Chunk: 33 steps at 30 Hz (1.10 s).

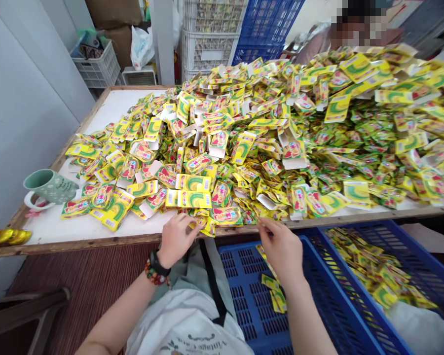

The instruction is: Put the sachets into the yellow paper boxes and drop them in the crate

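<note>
My left hand (178,240) is at the table's front edge, its thumb and forefinger closed at a small yellow packet (208,228) that overhangs the edge. My right hand (283,247) hovers over the same edge further right, fingers pinched together; whatever lies between the tips is too small to make out. Between and behind both hands spreads a large heap of yellow, green and red printed little boxes (194,183), some with open white flaps. Small green and yellow sachets (318,170) are mixed among them. A flat box (226,215) lies between my hands.
Below my right hand stands a blue crate (240,291) with a few yellow boxes (276,296). Beside it, another blue crate (425,254) holds many boxes. A green mug (54,186) stands at the left. A person (318,44) sits behind the heap, near stacked crates (210,49).
</note>
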Tool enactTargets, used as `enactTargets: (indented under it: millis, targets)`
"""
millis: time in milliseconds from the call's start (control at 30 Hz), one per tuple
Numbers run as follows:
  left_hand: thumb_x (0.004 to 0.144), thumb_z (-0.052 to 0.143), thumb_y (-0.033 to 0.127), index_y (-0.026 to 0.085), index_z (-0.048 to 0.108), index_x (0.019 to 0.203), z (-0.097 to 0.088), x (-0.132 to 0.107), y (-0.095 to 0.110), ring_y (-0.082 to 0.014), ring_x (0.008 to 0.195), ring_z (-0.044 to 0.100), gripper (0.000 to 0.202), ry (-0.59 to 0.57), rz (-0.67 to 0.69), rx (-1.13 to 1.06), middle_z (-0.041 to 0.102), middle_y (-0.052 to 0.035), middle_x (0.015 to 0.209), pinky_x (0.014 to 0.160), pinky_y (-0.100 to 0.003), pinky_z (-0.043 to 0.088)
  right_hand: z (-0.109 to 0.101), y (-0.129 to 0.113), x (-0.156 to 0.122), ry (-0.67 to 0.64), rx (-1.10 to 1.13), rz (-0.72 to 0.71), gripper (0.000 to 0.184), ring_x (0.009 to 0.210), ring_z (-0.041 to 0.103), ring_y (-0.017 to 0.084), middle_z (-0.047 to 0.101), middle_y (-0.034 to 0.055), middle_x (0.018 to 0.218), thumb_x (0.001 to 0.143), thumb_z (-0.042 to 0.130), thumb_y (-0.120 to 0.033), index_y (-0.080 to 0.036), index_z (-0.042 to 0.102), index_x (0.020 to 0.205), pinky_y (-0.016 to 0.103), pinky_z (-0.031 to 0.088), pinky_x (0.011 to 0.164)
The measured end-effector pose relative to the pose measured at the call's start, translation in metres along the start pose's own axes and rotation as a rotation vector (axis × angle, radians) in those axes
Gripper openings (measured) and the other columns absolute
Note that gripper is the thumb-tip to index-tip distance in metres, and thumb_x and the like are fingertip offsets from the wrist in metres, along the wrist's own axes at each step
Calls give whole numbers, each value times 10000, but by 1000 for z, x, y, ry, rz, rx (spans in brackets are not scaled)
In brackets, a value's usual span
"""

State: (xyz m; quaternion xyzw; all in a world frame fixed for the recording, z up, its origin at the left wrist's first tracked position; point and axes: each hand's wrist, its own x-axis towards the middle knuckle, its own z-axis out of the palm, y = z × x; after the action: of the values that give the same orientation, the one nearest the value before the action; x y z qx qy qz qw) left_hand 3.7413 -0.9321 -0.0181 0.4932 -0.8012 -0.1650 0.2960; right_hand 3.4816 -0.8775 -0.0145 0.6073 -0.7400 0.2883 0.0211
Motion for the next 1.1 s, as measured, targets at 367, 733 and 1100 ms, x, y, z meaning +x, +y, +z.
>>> enactTargets:
  millis: [367, 733, 1100]
  targets:
    - [844, 657, 296, 183, 557, 1097, 13, 16, 13, -249, 953, 615, 295, -59, -144, 191, 613, -74, 1103, 728, -340, 494, 69, 10, 94, -401, 248, -409, 287, 1045, 566, 226, 634, 89, 1052, 758, 466, -58, -178, 666, 926, 362, 465, 908]
    - [902, 511, 248, 181, 604, 822, 16, 43, -6, -175, 714, 586, 140, 266, -186, -152, 655, -32, 775, 665, -300, 451, 29, -60, 51, -380, 1095, 55, 219, 949, 636, 223, 695, 72, 1003, 740, 722, -413, -203, 663, 757, 365, 513, 819]
    - [767, 668, 468, 157, 613, 1021, 6, 27, 17, -149, 676, 614, 405, 95, -450, -1036, 656, -25, 806, 557, -251, 525, 46, -107, 28, -283, 1315, 354, 291, 661, 626, 161, 691, 10, 752, 634, 801, -403, -211, 655, 796, 288, 530, 616]
